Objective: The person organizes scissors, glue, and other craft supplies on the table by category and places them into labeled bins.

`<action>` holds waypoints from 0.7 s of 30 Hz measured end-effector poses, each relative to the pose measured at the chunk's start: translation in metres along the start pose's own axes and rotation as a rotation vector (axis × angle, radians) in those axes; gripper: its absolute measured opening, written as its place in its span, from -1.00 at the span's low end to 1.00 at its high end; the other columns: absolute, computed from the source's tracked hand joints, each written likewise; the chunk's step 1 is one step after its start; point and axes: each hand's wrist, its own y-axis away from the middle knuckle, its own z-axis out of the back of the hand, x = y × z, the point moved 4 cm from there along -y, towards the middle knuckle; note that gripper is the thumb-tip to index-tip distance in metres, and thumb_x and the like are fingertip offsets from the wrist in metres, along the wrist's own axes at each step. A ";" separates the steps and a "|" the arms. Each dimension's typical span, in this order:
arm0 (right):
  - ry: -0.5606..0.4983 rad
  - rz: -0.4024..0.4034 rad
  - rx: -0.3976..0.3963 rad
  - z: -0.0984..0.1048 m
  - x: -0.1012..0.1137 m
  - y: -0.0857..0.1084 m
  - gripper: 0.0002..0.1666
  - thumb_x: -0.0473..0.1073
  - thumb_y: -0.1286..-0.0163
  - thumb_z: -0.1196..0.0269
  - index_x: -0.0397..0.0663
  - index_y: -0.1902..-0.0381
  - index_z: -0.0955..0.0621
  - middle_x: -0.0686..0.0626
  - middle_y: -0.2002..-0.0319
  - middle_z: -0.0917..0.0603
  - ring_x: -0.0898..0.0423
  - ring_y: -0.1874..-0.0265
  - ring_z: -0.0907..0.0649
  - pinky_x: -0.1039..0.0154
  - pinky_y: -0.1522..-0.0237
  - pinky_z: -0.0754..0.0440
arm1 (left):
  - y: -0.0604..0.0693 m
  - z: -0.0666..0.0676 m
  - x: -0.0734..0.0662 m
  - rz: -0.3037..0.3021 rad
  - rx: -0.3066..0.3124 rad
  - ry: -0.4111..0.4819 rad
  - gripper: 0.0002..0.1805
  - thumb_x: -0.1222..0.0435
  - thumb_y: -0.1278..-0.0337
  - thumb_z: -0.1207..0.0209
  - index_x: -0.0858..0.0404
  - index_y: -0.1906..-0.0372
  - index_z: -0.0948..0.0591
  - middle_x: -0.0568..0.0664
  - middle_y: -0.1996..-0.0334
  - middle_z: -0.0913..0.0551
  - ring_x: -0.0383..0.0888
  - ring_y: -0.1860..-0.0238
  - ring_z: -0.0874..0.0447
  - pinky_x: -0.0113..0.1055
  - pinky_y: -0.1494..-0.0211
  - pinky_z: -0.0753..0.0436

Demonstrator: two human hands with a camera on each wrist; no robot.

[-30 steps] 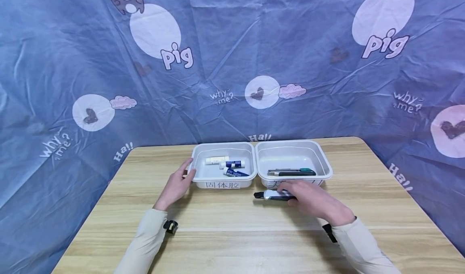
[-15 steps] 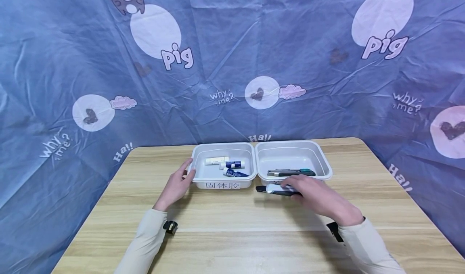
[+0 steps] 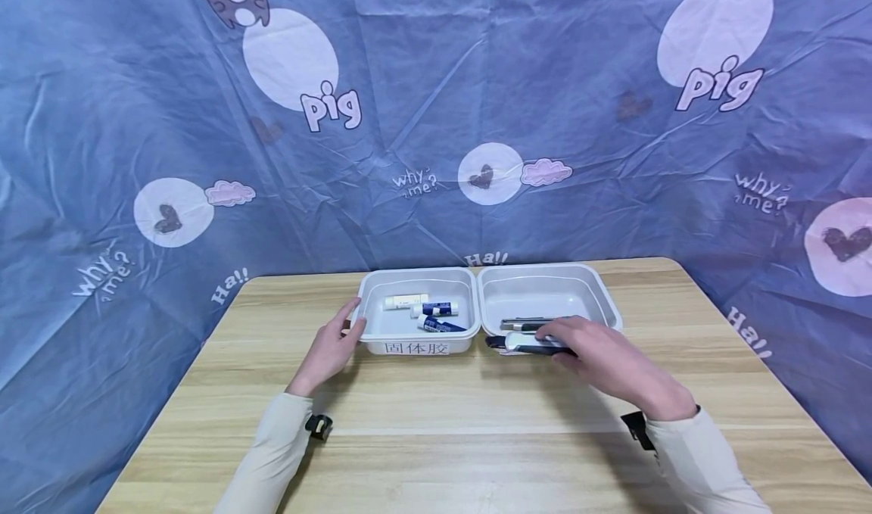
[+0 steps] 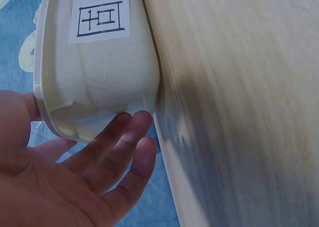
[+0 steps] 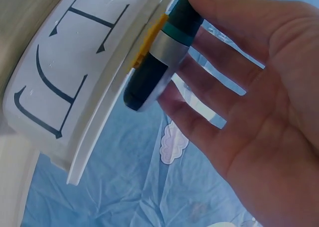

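My right hand [image 3: 606, 359] grips a utility knife [image 3: 524, 343] with a silver and dark body, over the front rim of the right white plastic box [image 3: 545, 267]. In the right wrist view the knife [image 5: 159, 55] shows dark green and silver with a yellow part, close against the box's rim. Inside that box lie utility knives [image 3: 521, 323], partly hidden by the hand. My left hand [image 3: 330, 351] rests against the left end of the left white box [image 3: 415, 271], its fingers [image 4: 142, 122] touching the outer wall loosely extended.
In the left box lie a white glue stick [image 3: 406, 300] and two blue ones [image 3: 439, 309]. A paper label [image 3: 417, 348] with characters is on its front. Both boxes stand side by side on a wooden table [image 3: 436, 453], before a blue printed cloth [image 3: 422, 82].
My right hand has lifted the utility knife from in front of the right box up to its front rim, shifting slightly right. My left hand has stayed in place.
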 end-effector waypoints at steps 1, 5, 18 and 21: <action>-0.002 0.004 -0.007 0.001 -0.001 0.000 -0.55 -0.35 -0.15 -0.50 0.03 0.00 -0.69 -0.01 0.05 -0.75 -0.07 0.03 -0.72 -0.09 0.00 -0.68 | 0.000 0.000 0.000 0.000 0.000 -0.001 -0.39 0.11 -0.60 0.01 0.17 -0.59 -0.24 0.28 0.00 -0.71 0.03 0.13 -0.76 -0.22 0.13 -0.67; 0.001 0.021 -0.054 0.003 -0.005 -0.001 -0.55 -0.39 -0.12 -0.50 0.00 0.02 -0.69 0.00 0.09 -0.76 -0.05 0.05 -0.72 -0.07 -0.01 -0.67 | 0.000 0.000 0.000 0.002 0.001 -0.006 -0.39 0.10 -0.60 0.02 0.16 -0.60 -0.23 0.27 0.00 -0.71 0.03 0.13 -0.76 -0.22 0.13 -0.67; -0.035 0.041 -0.206 -0.003 -0.027 -0.004 -0.57 -0.46 -0.11 -0.47 -0.12 0.04 -0.68 -0.04 0.08 -0.76 -0.06 0.03 -0.72 -0.07 -0.03 -0.63 | -0.001 -0.001 0.002 0.002 -0.003 -0.005 -0.39 0.09 -0.60 0.02 0.15 -0.59 -0.24 0.27 0.01 -0.71 0.00 0.15 -0.76 -0.23 0.15 -0.66; -0.036 0.034 -0.224 -0.006 -0.033 -0.004 -0.57 -0.45 -0.12 -0.46 -0.15 0.02 -0.68 -0.07 0.06 -0.76 -0.10 0.01 -0.71 -0.11 -0.05 -0.61 | -0.001 -0.001 0.002 0.004 -0.003 -0.007 -0.39 0.09 -0.60 0.02 0.15 -0.59 -0.24 0.26 0.02 -0.71 0.01 0.15 -0.75 -0.24 0.17 -0.65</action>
